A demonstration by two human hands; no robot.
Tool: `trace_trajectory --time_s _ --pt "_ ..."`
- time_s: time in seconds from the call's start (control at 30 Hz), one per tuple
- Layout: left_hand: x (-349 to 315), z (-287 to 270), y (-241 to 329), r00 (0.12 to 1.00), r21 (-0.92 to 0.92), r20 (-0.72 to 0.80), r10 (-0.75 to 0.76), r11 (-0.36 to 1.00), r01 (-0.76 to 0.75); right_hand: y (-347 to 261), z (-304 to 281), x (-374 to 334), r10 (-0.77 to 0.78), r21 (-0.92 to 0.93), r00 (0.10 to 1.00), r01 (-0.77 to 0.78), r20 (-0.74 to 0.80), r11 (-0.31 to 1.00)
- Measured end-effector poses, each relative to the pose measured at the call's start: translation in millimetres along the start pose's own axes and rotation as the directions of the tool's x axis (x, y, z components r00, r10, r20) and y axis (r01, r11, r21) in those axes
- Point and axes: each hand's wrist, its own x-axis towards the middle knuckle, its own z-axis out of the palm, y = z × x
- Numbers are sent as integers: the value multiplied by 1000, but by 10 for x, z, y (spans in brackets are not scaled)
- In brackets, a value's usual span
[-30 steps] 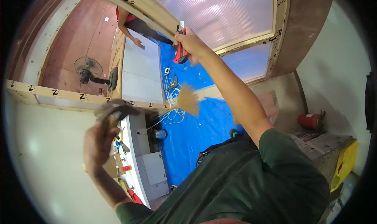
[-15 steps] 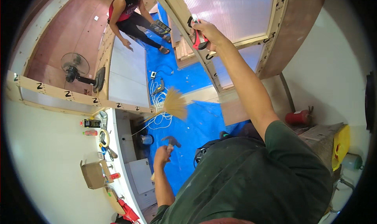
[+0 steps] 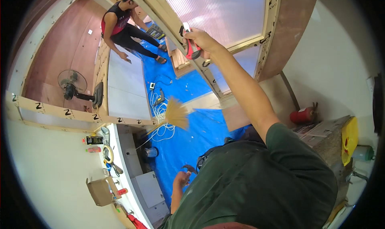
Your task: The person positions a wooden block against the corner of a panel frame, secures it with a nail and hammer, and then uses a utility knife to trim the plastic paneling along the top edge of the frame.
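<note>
My right hand [image 3: 202, 40], arm stretched up and away, is wrapped round a red-and-black utility knife [image 3: 193, 51]. Its pale front end lies close to the wooden frame [image 3: 200, 68] around a ribbed translucent panel [image 3: 218, 14]; whether it touches the wood I cannot tell. Low on the left, my left hand [image 3: 182, 177] grips a claw hammer [image 3: 190, 168] by its handle, the dark head pointing right. The hammer hangs above the blue floor sheet [image 3: 204, 126], apart from the frame.
A co-worker [image 3: 124, 30] stands at the far left holding a container [image 3: 155, 31]. A straw broom [image 3: 175, 113] and coiled white cable [image 3: 160, 132] are on the floor. Tools and a cardboard box [image 3: 100, 191] line the left counter [image 3: 125, 173]. A fire extinguisher [image 3: 302, 115] sits right.
My left hand has lowered the hammer toward my body. The view has shifted a little, so the frame and my right hand with the knife appear further left.
</note>
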Motion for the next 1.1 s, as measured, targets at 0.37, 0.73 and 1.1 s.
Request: trace_trajectory --time_s 0.37,0.73,1.1 --pt "-416 59 479 981 61 16 -191 980 190 -70 -42 57 60 -68 998 -61 -22 996" --pt "-865 102 1576 965 -151 -134 -226 967 205 -75 -9 76 86 -61 990 -94 -110 994" --pt "-1795 -642 3083 915 -48 -400 -52 998 36 -139 -80 32 42 -153 998 -49 -48 987"
